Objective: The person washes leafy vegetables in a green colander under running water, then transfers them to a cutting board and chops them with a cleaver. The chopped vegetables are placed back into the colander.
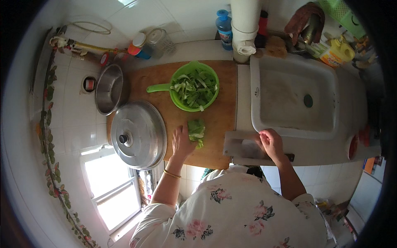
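Observation:
My left hand [183,141] rests on the wooden cutting board [217,124], its fingers against a small pile of leafy greens [196,129]. Whether it grips them cannot be told. Beyond that pile, a green plastic colander [172,102] with a handle holds cut leafy greens [194,88]. My right hand [271,144] is over a cleaver [240,145], which lies flat across the board's right edge and the counter, its blade to the left and its dark handle to the right. The right fingers are bunched near the sink's front edge, not around that handle.
A large metal lid [145,139] with a black knob lies left of my left hand, and a steel basin [108,90] is behind it. At right is a white sink [256,93]. Along the wall stand a blue bottle [224,31], a white pipe [245,21], jars [159,38] and a yellow jug [339,52].

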`<state>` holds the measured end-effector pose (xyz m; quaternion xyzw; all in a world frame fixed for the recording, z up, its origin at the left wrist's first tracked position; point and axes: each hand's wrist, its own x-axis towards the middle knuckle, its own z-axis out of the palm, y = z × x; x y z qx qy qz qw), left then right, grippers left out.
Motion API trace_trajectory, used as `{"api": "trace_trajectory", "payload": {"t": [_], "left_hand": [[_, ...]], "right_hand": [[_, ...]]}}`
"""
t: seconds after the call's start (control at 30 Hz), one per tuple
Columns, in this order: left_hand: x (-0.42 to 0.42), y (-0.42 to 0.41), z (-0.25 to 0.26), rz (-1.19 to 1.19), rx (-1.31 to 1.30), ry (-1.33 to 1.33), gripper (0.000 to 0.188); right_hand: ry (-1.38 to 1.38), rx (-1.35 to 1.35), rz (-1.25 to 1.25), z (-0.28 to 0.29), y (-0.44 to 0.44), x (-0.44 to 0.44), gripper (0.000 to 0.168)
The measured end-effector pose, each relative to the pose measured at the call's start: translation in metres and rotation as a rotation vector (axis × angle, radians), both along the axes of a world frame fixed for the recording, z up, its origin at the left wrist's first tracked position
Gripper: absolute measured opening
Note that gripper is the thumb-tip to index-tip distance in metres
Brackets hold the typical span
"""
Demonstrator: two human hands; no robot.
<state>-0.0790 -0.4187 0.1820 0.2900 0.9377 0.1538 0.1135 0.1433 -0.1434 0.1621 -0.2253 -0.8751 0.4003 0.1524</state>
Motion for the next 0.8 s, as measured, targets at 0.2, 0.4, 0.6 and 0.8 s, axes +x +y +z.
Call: {"api": "trace_trajectory", "payload": {"t": [0.2, 0.4, 0.6, 0.8], "left_hand": [[0.0, -0.003, 0.02, -0.111, 0.106, -0.04, 0.066], [-0.077, 0.058, 0.077, -0.176, 0.35, 0.061, 0.059], [-0.112, 0.128, 0.067, -0.468, -0.216, 0.429, 0.069], [-0.132, 0.119, 0.045, -0.308, -0.461, 0.203, 0.064]], "right_hand": [[-0.013, -0.012, 0.035, 0.0, -0.001, -0.007, 0.012], [-0.028, -0.008, 0.026, 0.007, -0.008, -0.009, 0.011], [-0.035, -0.002, 0.007, 0.007, -0.01, -0.002, 0.012], [-0.021, 0.019, -0.015, 0.003, -0.008, 0.006, 0.012]]}}
